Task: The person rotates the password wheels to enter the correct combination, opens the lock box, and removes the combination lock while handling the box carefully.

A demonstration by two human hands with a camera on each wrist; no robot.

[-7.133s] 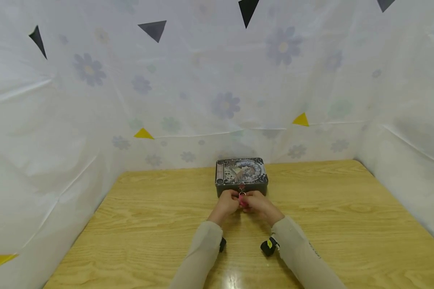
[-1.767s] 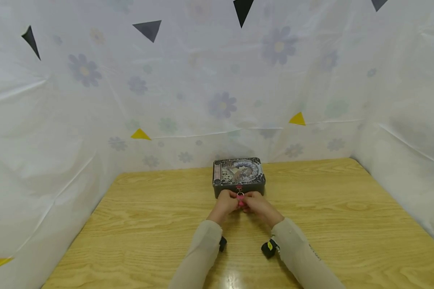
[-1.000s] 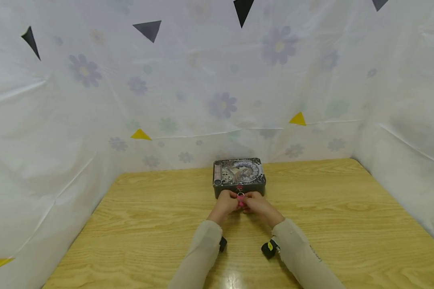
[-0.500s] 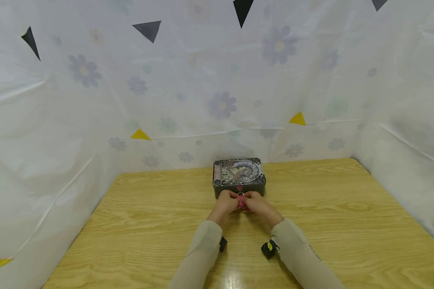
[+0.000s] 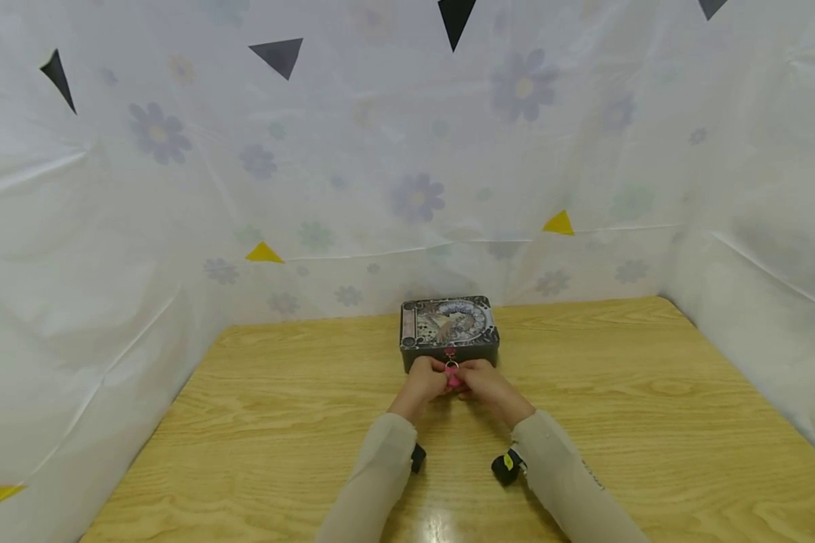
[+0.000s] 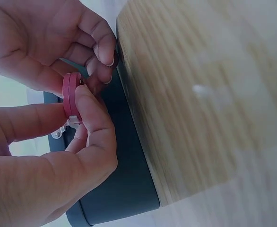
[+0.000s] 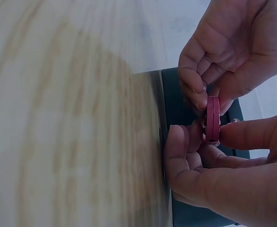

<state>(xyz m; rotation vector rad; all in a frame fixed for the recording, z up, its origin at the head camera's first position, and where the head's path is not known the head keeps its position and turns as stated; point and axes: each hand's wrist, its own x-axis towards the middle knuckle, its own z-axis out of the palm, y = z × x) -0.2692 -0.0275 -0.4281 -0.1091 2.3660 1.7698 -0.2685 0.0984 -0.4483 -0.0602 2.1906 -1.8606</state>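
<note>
A pinkish-red padlock (image 5: 453, 376) hangs by its silver shackle from a red clasp (image 5: 450, 352) at the front of a dark tin box (image 5: 448, 323) with a printed lid. My left hand (image 5: 422, 383) pinches the padlock from the left between thumb and forefinger. From the right, my right hand (image 5: 489, 383) also holds it, thumb on one face and fingers behind. In the left wrist view the padlock (image 6: 71, 97) is edge-on between both hands' fingertips. The right wrist view shows the padlock (image 7: 212, 120) edge-on too, in front of the box's dark side. The lid is down.
The box stands at the back of a wood-grain table (image 5: 299, 437), close to a white flowered sheet (image 5: 373, 151) that hangs behind and at both sides. Black wrist cameras (image 5: 506, 467) sit under the beige sleeves (image 5: 577, 483).
Both hands stay at the padlock throughout; the fingers and the padlock's tilt shift only slightly. The whole head view has moved a little since the oldest frame. The box stays put.
</note>
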